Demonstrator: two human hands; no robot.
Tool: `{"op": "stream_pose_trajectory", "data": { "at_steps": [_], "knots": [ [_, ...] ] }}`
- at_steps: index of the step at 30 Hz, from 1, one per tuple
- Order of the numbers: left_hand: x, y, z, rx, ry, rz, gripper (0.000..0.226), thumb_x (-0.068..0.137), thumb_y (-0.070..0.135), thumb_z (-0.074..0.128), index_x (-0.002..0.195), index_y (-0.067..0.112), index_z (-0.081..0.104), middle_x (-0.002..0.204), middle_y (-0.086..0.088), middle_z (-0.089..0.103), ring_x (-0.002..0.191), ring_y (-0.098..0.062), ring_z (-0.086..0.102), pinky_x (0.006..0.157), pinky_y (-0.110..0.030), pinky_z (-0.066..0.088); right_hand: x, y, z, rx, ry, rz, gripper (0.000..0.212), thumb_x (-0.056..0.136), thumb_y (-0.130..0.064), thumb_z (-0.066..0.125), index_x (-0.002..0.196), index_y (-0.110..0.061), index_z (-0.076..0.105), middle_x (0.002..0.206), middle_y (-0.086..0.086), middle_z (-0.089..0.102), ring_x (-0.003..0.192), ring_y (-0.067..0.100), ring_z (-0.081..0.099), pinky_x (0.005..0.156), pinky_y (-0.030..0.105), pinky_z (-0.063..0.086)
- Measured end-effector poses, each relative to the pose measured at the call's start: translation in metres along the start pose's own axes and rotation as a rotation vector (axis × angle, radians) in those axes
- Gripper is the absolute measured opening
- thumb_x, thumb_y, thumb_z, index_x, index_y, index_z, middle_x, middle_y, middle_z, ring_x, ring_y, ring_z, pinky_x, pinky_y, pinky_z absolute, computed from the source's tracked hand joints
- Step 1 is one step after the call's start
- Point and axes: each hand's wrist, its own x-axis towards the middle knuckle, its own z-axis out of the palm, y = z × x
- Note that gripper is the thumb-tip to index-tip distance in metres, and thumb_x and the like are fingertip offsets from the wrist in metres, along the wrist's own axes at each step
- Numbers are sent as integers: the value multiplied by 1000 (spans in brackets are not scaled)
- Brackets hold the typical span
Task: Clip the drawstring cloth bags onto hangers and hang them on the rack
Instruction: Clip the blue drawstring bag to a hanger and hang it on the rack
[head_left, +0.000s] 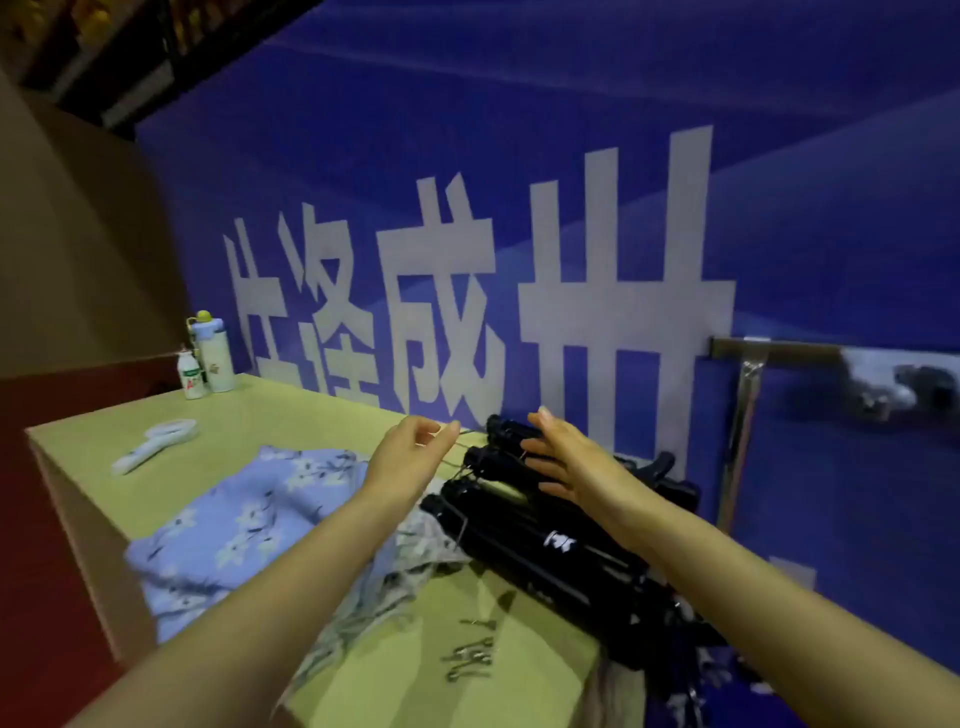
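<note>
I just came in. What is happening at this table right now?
A person is picking through a pile of black clip hangers on the green table. The left hand pinches a thin wire hook at the edge of the pile, and the right hand is spread open over the hangers. The blue flowered cloth bags lie beside the pile, not yet clipped. The metal rack stands to the right.

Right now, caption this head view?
Hanger prep: left hand pinches a hanger hook, right hand open over black clip hangers.
</note>
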Motion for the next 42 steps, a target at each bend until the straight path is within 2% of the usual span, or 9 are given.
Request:
{"op": "stream_pose_trajectory", "data": {
  "at_steps": [4, 8, 12, 15, 18, 22, 29, 35, 42],
  "knots": [
    [-21, -49, -30, 233, 48, 80, 35, 90, 41, 56, 107, 10, 54, 106, -4, 52, 99, -25, 53, 84, -36, 44, 0, 21, 45, -2, 42, -11, 60, 94, -56, 33, 145, -23, 33, 145, 4, 44, 130, 20, 46, 110, 39, 36],
    [-28, -101, -63, 398, 62, 117, 30, 86, 42, 61, 73, 24, 41, 85, -3, 49, 85, -26, 53, 70, -34, 41, 14, 37, 109, 71, 71, 48, 55, 97, -49, 33, 142, -17, 37, 141, 9, 47, 128, 25, 48, 104, 37, 39],
    [-30, -131, -74, 446, -58, 64, 48, 80, 57, 59, 64, 24, 29, 68, 3, 32, 68, -19, 37, 60, -29, 28, 37, 46, 152, 53, 83, 90, 32, 98, -43, 37, 105, -17, 54, 104, 11, 58, 93, 25, 59, 71, 25, 42],
    [-27, -143, -76, 398, -157, 23, 45, 77, 61, 58, 69, 24, 34, 77, 2, 31, 75, -18, 38, 65, -27, 30, 55, 51, 171, -102, 110, 112, 32, 100, -41, 35, 98, -15, 53, 80, 5, 49, 65, 15, 48, 52, 21, 35],
    [-32, -142, -71, 525, -201, 63, 42, 72, 64, 58, 85, 26, 45, 90, 3, 35, 94, -21, 46, 75, -28, 39, 67, 58, 177, -151, 151, 154, 32, 100, -33, 39, 78, -11, 48, 65, 5, 42, 54, 16, 39, 52, 25, 31],
    [-32, -135, -63, 537, -35, 205, 41, 91, 39, 52, 61, 23, 29, 71, 5, 30, 74, -20, 40, 65, -31, 31, 69, 63, 178, -88, 138, 173, 32, 95, -13, 44, 64, -18, 39, 61, 5, 36, 50, 16, 28, 49, 24, 23],
    [-19, -102, -88, -99, 151, 44, 37, 99, 20, 42, 63, 15, 35, 62, -4, 33, 57, -16, 31, 53, -28, 24, 62, 62, 176, 27, 165, 135, 12, 96, -18, 50, 85, -13, 53, 71, 4, 48, 53, 11, 34, 49, 20, 28],
    [-23, -76, -131, -260, 219, 102, 37, 100, 29, 40, 69, 8, 38, 70, -14, 33, 68, -21, 31, 62, -34, 27, 46, 37, 185, 142, 150, -23, 29, 96, -32, 51, 109, -10, 63, 94, 2, 67, 78, 12, 57, 69, 23, 44],
    [-48, -45, -161, -292, 338, 220, 35, 98, 27, 45, 69, 7, 48, 67, -14, 46, 67, -19, 43, 64, -30, 38, 18, 9, 212, -109, 82, -235, 42, 93, -36, 55, 131, -19, 48, 127, 5, 56, 118, 20, 54, 93, 32, 47]
  ]
}}
